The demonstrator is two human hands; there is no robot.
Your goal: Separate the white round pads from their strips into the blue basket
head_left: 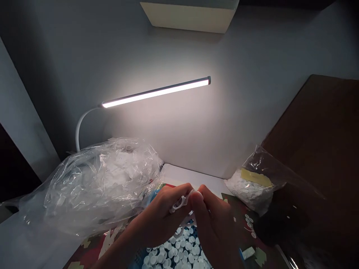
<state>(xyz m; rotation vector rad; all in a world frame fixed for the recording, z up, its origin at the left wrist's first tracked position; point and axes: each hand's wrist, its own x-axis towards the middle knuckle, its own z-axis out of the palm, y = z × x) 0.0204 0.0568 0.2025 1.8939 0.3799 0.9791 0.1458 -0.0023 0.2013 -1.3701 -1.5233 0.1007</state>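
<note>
My left hand (pixel 165 213) and my right hand (pixel 211 220) meet above a pile of small white round caps (pixel 175 254). Between their fingertips is a thin translucent white plastic piece (pixel 181 203) with a ring-like end. The left fingers are closed round it, and the right thumb and fingers pinch its upper end. Part of the piece is hidden behind the fingers. The caps beneath lie in something blue, mostly covered by my hands and forearms.
On the left lies a large clear plastic bag (pixel 112 179) of white pieces. A smaller bag (pixel 252 186) with a yellow label stands at the right. Loose white discs (pixel 249 220) lie on the patterned mat. A lit lamp (pixel 157 92) hangs over the table.
</note>
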